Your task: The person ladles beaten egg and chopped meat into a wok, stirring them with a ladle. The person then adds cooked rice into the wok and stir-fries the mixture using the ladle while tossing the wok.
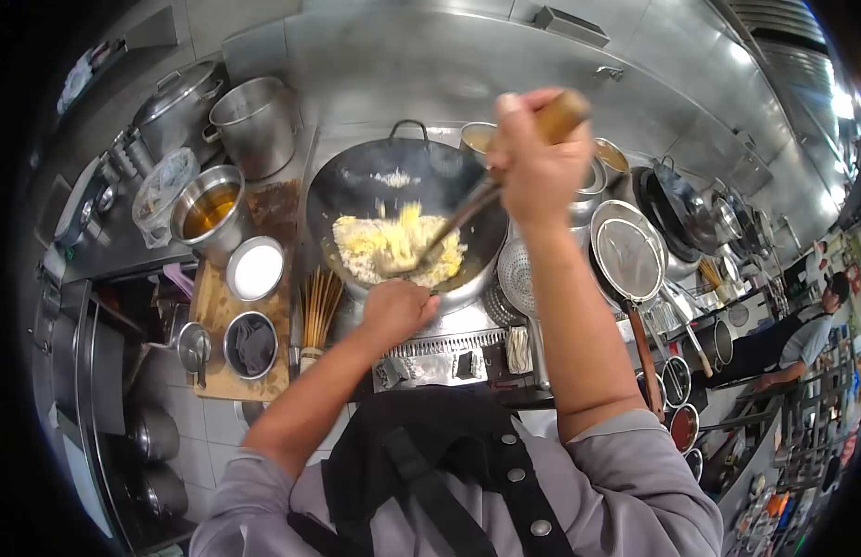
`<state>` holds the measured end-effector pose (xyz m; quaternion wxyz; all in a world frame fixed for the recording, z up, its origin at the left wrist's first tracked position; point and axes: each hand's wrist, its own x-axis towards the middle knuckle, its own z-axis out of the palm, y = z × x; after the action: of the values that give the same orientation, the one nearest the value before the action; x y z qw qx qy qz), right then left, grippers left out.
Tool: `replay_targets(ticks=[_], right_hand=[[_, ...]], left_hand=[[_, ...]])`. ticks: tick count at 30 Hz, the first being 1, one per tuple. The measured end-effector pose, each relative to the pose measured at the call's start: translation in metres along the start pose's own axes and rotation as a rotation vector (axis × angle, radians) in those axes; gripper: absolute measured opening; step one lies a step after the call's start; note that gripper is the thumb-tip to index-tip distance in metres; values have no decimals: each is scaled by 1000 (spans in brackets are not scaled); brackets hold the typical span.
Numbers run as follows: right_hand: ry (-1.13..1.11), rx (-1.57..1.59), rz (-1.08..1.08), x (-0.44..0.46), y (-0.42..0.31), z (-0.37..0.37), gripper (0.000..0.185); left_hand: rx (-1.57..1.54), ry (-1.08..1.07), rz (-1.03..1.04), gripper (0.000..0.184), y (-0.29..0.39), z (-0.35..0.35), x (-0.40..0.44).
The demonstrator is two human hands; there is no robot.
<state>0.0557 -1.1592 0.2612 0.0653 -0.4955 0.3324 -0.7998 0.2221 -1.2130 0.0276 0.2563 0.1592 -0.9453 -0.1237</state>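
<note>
My right hand [542, 167] is raised over the wok, fingers wrapped round the wooden grip of a long metal wok utensil [469, 206]. Its lower end is down in the food, so I cannot tell whether it is a ladle or a spatula. Yellow egg and white rice [393, 243] lie mixed in the bottom of the black wok [342, 181], with some bits blurred in mid-air. A few grains stick to the far wall. At the near rim, my left hand [398, 311] is closed on the wok's edge or handle, which the fingers hide.
On the left, a wooden board [212, 320] holds a bowl of white powder or grains [256, 269] and a pot of amber liquid [208, 212]. A bamboo brush [319, 302] stands by the wok. Strainers [628, 258] lie right. A person [802, 339] stands far right.
</note>
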Motion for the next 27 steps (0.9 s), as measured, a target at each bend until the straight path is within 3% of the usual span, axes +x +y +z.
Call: replay_targets(ticks=[2, 4, 7, 9, 10, 12, 13, 15, 17, 19, 22, 25, 27], right_hand=[[124, -200, 22, 3, 22, -7, 17], [150, -90, 127, 48, 27, -22, 19], [105, -29, 92, 87, -44, -7, 22], [-21, 20, -127, 64, -78, 13, 24], [44, -132, -122, 47, -73, 18, 23], [74, -390, -130, 8, 10, 13, 23], [144, -328, -65, -3, 50, 4, 26], [191, -331, -79, 20, 55, -6, 22], [153, -171, 76, 66, 12, -8, 22], [114, -60, -9, 80, -42, 6, 22], [40, -142, -107, 48, -69, 21, 22], [131, -265, -118, -1, 42, 10, 20], [156, -279, -61, 17, 40, 4, 20]], left_hand=[[-15, 94, 29, 46, 2, 25, -19], [19, -167, -80, 43, 18, 25, -59], [-76, -273, 76, 41, 29, -18, -92], [52, -125, 133, 41, 23, -42, -49], [25, -78, 90, 43, 18, -46, -23], [20, -14, 34, 45, 5, -4, -2], [17, 20, -6, 46, 4, 17, -3], [-21, -54, -62, 48, 13, 22, -37], [3, -316, -89, 49, 19, 16, -77], [-108, -263, 78, 48, 25, -16, -88], [39, -185, 33, 46, 8, -33, -27], [-11, 36, 16, 45, -13, 19, -1], [-9, -68, -45, 44, -1, 22, -30]])
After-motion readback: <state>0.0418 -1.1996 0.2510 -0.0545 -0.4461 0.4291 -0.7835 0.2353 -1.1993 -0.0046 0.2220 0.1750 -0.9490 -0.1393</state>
